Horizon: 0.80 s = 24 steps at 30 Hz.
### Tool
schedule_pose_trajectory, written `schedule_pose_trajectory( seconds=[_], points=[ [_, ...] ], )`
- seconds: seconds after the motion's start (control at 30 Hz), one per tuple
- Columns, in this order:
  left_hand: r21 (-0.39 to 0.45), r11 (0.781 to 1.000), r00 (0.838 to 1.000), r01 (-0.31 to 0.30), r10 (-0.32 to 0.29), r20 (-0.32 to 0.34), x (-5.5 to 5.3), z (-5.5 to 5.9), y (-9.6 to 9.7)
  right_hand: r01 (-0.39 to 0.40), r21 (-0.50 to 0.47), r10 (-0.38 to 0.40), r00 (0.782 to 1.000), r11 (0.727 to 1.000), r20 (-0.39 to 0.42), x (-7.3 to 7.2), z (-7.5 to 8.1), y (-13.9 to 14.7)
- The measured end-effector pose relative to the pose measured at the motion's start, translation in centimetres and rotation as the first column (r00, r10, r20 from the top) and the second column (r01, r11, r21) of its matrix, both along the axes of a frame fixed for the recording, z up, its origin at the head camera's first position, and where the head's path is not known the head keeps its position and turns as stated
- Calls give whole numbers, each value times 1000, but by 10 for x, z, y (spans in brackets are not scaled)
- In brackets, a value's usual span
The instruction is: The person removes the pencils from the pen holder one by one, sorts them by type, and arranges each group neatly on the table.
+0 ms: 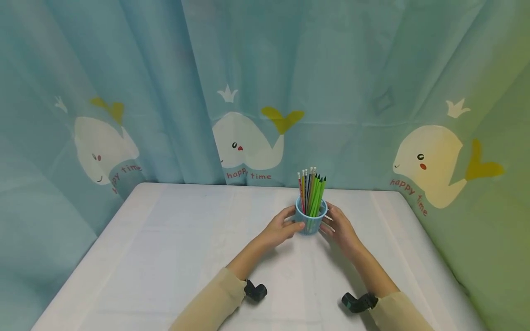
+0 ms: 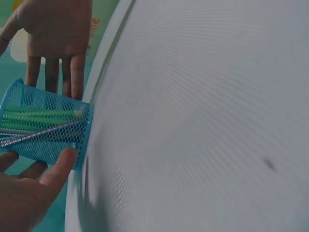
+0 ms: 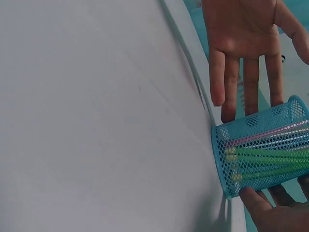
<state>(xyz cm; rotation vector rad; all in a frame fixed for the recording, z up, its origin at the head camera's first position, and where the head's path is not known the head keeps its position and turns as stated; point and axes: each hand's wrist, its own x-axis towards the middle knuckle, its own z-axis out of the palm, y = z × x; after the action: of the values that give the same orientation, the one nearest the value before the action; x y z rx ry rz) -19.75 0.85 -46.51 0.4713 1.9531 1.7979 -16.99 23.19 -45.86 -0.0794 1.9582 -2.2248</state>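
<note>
Now both hands are at a blue mesh pencil cup (image 1: 309,222) that stands upright on the white counter (image 1: 174,248), toward its far edge and a little right of the middle. The left hand (image 1: 280,228) is against the left side of the cup: its thumb lies on the mesh near the bottom, and the fingers (image 1: 287,212) reach round the far side, only lightly bent. The right hand (image 1: 340,226) is at the right side with its fingers (image 2: 63,72) almost straight, their tips touching the mesh wall. If either hand really presses the cup, I cannot tell; neither is closed tightly around it.

Inside the cup stand green pencils (image 1: 318,196) and some thinner pencils (image 1: 304,189) in pink, yellow and dark colours, all leaning a little. Behind the counter hangs a teal curtain (image 1: 165,92) printed with white whales (image 1: 247,146). Each wrist carries a small black camera (image 1: 255,291).
</note>
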Motion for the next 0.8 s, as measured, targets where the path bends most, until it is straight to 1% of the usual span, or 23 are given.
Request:
schedule_pose_trajectory(
  seconds=[0.17, 0.3, 0.4, 0.63, 0.8],
  points=[
    [-20, 1000, 1000, 3, -3, -12, 7, 1, -12, -21, -1, 21, 1000, 1000, 9, 5, 0, -8],
    [-35, 999, 1000, 4, -4, -19, 12, 2, -25, -31, -31, 32, 999, 999, 29, 7, -1, -18],
    [-43, 999, 1000, 16, -17, -27, 15, 3, -35, -40, -37, 41, 999, 999, 33, 9, -2, -24],
    [-102, 994, 991, 34, -47, -128, 21, 4, -55, -49, -47, 50, 998, 998, 33, 15, -5, -35],
    [-122, 992, 986, 38, -58, -159, 23, 5, -65, -50, -70, 52, 998, 996, 30, 17, -5, -43]
  ],
)
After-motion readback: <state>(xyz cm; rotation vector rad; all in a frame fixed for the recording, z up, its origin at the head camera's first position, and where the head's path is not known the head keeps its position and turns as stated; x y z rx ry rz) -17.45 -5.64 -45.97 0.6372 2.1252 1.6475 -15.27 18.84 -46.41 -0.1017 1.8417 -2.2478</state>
